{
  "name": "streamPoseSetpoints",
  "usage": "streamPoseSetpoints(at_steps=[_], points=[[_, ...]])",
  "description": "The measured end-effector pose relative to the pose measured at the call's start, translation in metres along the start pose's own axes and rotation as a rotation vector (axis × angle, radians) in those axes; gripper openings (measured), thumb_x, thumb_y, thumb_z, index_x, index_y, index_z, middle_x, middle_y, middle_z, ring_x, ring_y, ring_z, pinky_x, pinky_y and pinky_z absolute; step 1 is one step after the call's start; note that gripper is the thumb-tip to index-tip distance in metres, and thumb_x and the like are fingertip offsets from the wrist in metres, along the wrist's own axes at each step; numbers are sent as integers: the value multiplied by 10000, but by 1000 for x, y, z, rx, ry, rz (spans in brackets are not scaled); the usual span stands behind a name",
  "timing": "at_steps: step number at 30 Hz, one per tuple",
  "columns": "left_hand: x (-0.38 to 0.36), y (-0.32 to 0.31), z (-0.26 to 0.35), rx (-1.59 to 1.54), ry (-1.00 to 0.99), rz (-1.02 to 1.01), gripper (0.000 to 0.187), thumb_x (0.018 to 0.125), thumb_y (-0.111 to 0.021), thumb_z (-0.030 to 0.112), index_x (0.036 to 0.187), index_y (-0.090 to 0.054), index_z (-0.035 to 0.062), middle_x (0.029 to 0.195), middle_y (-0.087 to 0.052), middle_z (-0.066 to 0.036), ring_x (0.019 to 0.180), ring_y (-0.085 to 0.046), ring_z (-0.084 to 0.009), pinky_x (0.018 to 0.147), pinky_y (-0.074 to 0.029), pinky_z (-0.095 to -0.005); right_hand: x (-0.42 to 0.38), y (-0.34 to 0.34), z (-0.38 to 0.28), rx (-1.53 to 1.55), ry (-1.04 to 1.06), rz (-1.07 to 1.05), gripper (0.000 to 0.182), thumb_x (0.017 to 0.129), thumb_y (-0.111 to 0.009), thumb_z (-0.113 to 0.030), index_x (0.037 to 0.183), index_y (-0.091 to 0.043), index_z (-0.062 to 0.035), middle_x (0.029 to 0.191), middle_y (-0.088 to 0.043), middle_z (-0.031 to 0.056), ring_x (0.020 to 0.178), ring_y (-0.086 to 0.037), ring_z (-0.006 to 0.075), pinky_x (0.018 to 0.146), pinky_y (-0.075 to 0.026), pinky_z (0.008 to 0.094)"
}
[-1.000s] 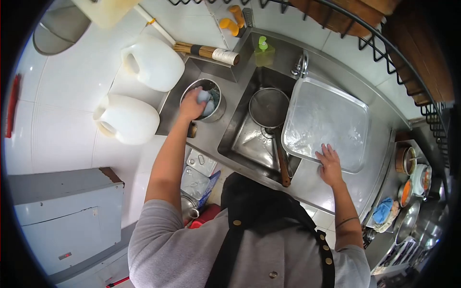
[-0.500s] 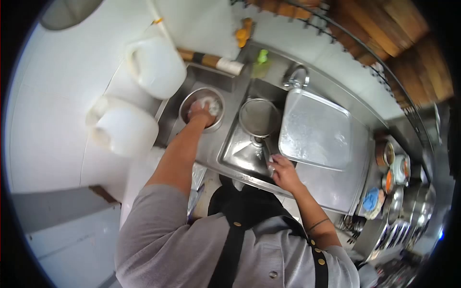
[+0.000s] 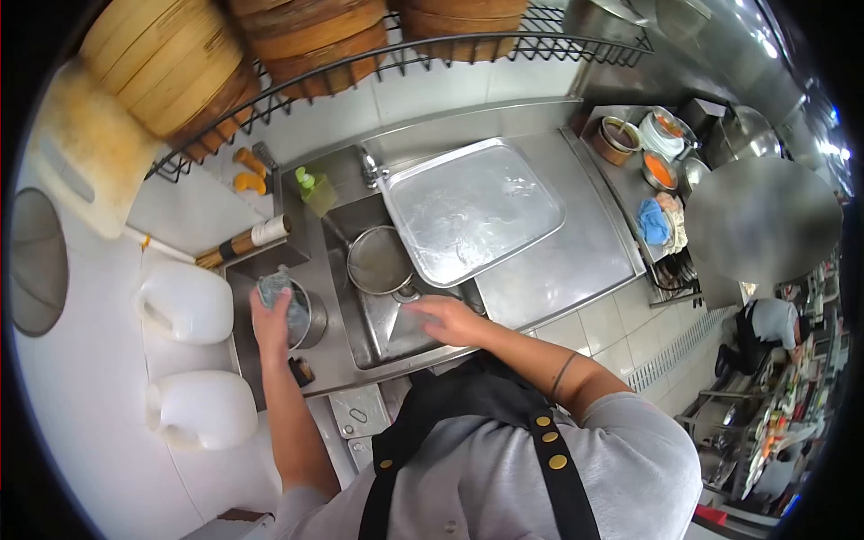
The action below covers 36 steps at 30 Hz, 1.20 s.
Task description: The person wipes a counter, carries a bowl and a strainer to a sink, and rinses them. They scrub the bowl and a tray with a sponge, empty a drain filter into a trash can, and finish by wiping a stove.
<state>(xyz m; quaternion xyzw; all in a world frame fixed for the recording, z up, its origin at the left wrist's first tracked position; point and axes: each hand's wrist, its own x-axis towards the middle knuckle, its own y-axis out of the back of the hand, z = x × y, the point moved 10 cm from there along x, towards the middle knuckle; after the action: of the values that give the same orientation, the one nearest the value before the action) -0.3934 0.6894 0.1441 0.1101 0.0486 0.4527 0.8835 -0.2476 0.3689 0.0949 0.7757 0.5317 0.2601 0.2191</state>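
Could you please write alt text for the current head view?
A person's left hand holds a crumpled grey-green item at the rim of a metal pot, while the right hand is open over a steel sink. A round strainer is at the sink, with a large metal tray to its right.

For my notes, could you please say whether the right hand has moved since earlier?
Yes, leftward: the right hand, first at the tray, is now over the sink.
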Motion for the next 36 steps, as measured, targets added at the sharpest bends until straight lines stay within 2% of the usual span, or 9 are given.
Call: streamPoseSetpoints(at_steps=[6, 8, 13, 18, 22, 24, 30, 31, 36], points=[[-73, -229, -33, -400, 322, -363, 464, 1041, -574, 389, 1317, -596, 17, 1269, -646, -83, 1186, -587, -182, 1027, -459, -353, 31, 13, 45, 1251, -493, 209, 605, 994, -658, -245, 1527, -415, -95, 1385, -573, 140, 1204, -575, 211, 1005, -485, 340], [-74, -291, -62, -614, 390, -423, 493, 1053, -553, 388, 1361, -564, 4, 1322, -612, -117, 1234, -556, -210, 1074, -422, -363, 31, 38, 90, 1097, -426, 344, 586, 1004, -648, -271, 1511, -437, -68, 1386, -565, 138, 1247, -542, 209, 1006, -483, 349], [-15, -305, -98, 289, 83, -64, 597, 929, -686, 271, 1409, -488, -24, 1367, -561, -256, 1275, -544, -386, 1090, -407, -434, -38, 209, 218, 52, -544, 747, 637, 835, -791, -374, 1357, -598, -64, 1275, -672, 184, 1244, -589, 358, 1041, -449, 407], [-7, -335, -141, 436, 228, 5, 550, 976, -602, 253, 1420, -443, -30, 1127, -662, -342, 1040, -652, -487, 915, -502, -533, -24, 240, 282, -820, -437, 162, 575, 888, -670, -342, 1408, -583, -114, 1407, -577, 204, 1275, -511, 432, 1013, -416, 540], [-20, -341, -138, 510, 158, 18, 528, 996, -567, 270, 1413, -438, -28, 977, -682, -338, 908, -668, -503, 814, -512, -571, 17, 253, 348, -964, -272, 249, 584, 917, -621, -389, 1435, -568, -124, 1510, -470, 219, 1340, -419, 474, 1064, -342, 588], [-16, -348, -127, 607, 140, -6, 522, 994, -574, 275, 1398, -431, -24, 890, -694, -301, 850, -672, -502, 763, -516, -569, 45, 281, 378, -1171, -647, 674, 668, 961, -549, -446, 1555, -397, -180, 1517, -431, 233, 1362, -409, 434, 1113, -306, 525], [-23, -353, -101, 625, 107, -20, 586, 958, -649, 339, 1368, -432, -19, 819, -691, -269, 808, -674, -493, 728, -523, -552, 174, 95, 278, -129, -188, 476, 530, 1025, -448, -388, 1504, -445, -159, 1552, -434, 205, 1484, -346, 358, 1178, -308, 527], [-26, -354, -103, 615, 105, -27, 586, 958, -649, 339, 1368, -432, -19, 819, -691, -269, 808, -674, -493, 728, -523, -552, 182, 78, 232, -849, -161, 190, 487, 1010, -491, -346, 1452, -514, -143, 1548, -448, 197, 1477, -367, 357, 1160, -338, 538], [-37, -340, -126, 574, 109, 61, 670, 938, -685, 346, 1458, -384, 52, 849, -705, -249, 808, -682, -478, 748, -525, -542, 107, 131, 273, -535, 192, 305, 360, 863, -624, -157, 1206, -700, -77, 1448, -499, 299, 1377, -441, 472, 1115, -384, 563]])
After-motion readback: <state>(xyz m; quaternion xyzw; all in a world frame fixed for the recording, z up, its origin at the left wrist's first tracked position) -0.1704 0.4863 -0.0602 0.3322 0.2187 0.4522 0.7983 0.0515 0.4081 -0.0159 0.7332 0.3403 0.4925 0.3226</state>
